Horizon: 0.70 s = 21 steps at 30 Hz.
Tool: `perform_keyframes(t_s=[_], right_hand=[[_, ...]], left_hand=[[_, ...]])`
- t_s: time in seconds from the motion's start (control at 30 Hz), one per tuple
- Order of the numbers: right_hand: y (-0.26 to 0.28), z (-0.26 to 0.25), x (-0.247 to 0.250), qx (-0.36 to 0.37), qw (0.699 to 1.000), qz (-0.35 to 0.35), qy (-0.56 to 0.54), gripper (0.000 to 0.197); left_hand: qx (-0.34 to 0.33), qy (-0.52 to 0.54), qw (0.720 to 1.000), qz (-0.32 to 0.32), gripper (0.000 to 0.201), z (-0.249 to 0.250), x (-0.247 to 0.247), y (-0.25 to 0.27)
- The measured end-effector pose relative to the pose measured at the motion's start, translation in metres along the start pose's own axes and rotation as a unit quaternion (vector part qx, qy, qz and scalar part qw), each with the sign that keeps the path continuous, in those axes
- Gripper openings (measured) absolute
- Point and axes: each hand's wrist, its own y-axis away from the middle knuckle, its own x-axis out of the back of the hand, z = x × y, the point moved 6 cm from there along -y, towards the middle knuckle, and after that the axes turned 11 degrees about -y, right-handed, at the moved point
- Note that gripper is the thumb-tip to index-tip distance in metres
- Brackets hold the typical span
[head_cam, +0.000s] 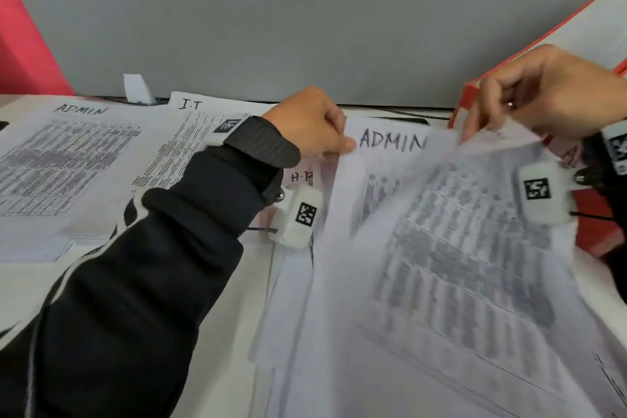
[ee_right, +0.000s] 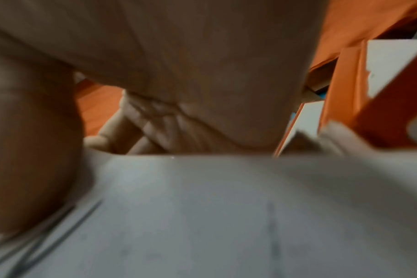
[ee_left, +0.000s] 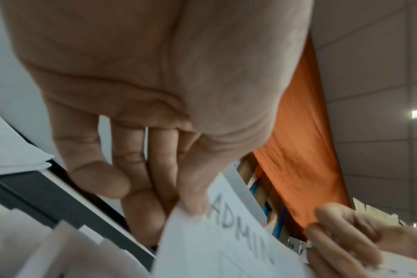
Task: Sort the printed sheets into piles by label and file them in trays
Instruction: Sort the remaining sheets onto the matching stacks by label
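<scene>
White printed paper sheet hand-lettered "ADMIN", lifted off the unsorted stack of printed sheets at the near right. Pinched at its top left corner by the left hand, thumb on top and fingers curled beneath, as seen clearly from the left wrist view. Gripped along its top right edge by the right hand, fingertips curled down onto the paper; probably a pinch too, though blur in the right wrist view leaves the exact hold uncertain. Hanging between the two grips, top edge raised, lower part draped toward the stack.

Sorting step in hand, apparently: one labelled sheet being peeled away for its pile. Next move likely a carry leftward to the flat white pile headed "ADMIN" at the far left, past the white pile headed "I.T" lying just beside it. Needed for that: release by the right hand, clearance over the I.T pile, edges squared on landing.

Further out, a red cardboard file box behind the right hand.
</scene>
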Motion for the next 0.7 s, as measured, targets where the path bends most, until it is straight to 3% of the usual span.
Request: perform_keyframes(t_s=[0.07,0.17,0.23,0.37,0.43,0.53,0.6,0.7], right_hand=[[0.008,-0.002,0.004,-0.005,0.998,-0.029,-0.051,0.036],[0.005,-0.003,0.0,-0.01,0.997,0.002,-0.078,0.046],[-0.003,-0.007,-0.011,-0.013,0.999,0.028,-0.018,0.035],[-0.022,-0.011,-0.049,-0.026,0.996,-0.025,0.085,0.012],[-0.022,-0.01,-0.044,-0.031,0.995,-0.024,0.089,0.024],[-0.009,-0.013,-0.02,-0.025,1.0,0.002,0.008,0.048],[0.0,-0.017,-0.009,-0.002,0.999,0.021,-0.043,0.051],[0.01,-0.025,-0.006,0.028,0.998,0.025,-0.054,0.055]], left_hand=[[0.031,0.016,0.999,0.026,0.026,-0.009,0.004,-0.003],[0.038,0.073,0.996,0.03,0.018,-0.008,0.005,-0.001],[0.011,0.117,0.993,0.007,0.021,0.002,0.002,0.002],[-0.06,0.239,0.967,-0.059,0.015,0.032,-0.009,0.014],[-0.061,0.247,0.963,-0.089,0.012,0.034,-0.009,0.017],[-0.032,0.043,0.997,-0.063,0.028,0.014,-0.002,0.01],[-0.011,-0.132,0.99,-0.043,0.034,0.0,-0.001,0.006],[0.018,-0.203,0.974,-0.097,0.046,-0.007,-0.011,0.008]])
